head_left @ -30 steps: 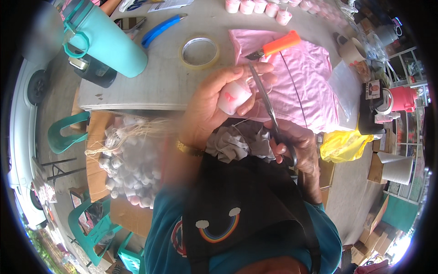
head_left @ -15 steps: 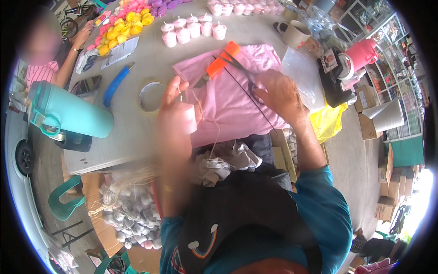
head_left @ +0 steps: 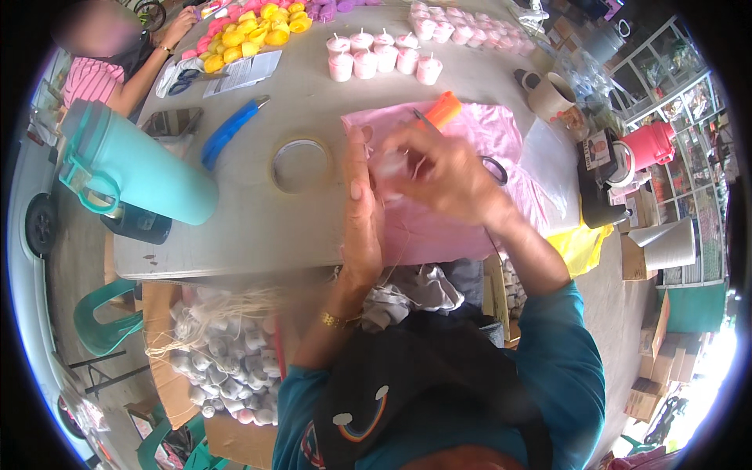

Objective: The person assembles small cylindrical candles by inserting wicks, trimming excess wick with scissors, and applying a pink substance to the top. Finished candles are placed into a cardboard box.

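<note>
Mid-frame, left hand (head_left: 362, 205) and right hand (head_left: 439, 174) pinch a small candle (head_left: 389, 166); blurred motion suggests it could slip onto the pink cloth (head_left: 501, 141).

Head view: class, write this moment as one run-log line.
left hand: holds small pale candle | right hand: fingers on candle | under: pink cloth | nearby: tape roll

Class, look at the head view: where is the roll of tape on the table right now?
The tape roll lies flat on the table, just left of the left hand, between the blue cutter and the pink cloth, right of the teal bottle.
</note>
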Motion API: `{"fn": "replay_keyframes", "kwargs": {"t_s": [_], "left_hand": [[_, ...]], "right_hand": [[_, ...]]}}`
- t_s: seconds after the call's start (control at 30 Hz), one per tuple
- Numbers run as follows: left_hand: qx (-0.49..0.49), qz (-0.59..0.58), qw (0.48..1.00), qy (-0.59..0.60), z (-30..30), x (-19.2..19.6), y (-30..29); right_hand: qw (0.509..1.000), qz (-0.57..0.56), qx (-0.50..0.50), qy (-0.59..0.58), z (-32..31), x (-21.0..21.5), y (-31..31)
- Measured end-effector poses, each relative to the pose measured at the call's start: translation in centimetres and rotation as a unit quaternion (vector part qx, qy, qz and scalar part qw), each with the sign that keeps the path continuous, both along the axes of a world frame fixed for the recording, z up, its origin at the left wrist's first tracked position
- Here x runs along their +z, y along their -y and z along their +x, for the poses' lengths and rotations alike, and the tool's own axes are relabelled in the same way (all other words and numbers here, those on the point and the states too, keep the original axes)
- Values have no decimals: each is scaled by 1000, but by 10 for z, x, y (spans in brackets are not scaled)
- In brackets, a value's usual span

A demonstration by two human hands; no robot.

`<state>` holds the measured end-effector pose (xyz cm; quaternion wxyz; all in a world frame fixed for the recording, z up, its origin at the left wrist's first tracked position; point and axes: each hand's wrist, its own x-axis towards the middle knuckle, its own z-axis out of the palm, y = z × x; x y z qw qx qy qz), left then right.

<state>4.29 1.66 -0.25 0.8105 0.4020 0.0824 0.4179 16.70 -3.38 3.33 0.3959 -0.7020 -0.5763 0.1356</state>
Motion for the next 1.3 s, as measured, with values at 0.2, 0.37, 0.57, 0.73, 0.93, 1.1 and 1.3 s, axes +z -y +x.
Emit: {"fn": "replay_keyframes", "kwargs": {"t_s": [0.2,0.37,0.57,0.73,0.93,1.1,1.3], "left_hand": [[28,185,980,-72,0,-37,-29],[14,154,985,-80,-7,-47,-26],[19,144,986,-76,-10,-42,-27],[9,140,985,-100,-9,-46,-24],[101,220,958,-152,-13,-41,-13],[114,404,883,-210,-37,-19,-12],[189,528,817,-135,-53,26,-37]], "right_hand": [[988,69,-140,15,122,18,-48],[953,-17,-279,121,218,-13,-114],[967,-14,-240,89,231,-31,-119],[958,-122,-251,65,193,-13,-87],[978,12,-209,-7,199,-39,-96],[970,33,-145,190,156,-12,-78],[947,-66,145,-279,13,20,0]]}}
